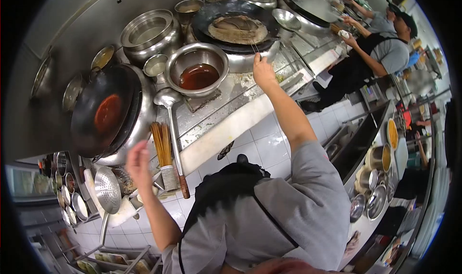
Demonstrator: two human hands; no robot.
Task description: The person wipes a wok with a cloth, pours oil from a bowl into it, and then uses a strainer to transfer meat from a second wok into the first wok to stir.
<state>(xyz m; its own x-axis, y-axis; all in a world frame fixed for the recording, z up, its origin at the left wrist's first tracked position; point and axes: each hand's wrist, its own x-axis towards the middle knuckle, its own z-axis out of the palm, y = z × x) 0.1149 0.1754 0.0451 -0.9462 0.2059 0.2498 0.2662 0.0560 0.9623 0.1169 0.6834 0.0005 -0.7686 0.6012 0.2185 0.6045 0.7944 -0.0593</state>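
My right hand [263, 72] is closed around a thin, two-wire metal handle [253, 46] at the near rim of a black wok [202, 19]. Inside that wok lies a broad, flat, brownish piece [238, 31], its kind unclear. Blurred by motion, my left hand [138, 165] hovers beside a bamboo wok brush [162, 139], in front of a second wok [103, 76] with red sauce at its bottom. Between the hands sit a steel bowl [173, 69] of dark red liquid and a long ladle [168, 101] with a wooden handle end.
A perforated skimmer [108, 190] is at lower left. Lidded steel pots [149, 31] line the back of the range, and another ladle [287, 20] rests right of the wok. Co-workers [385, 52] stand farther right. Behind me runs a counter with steel bowls [376, 202].
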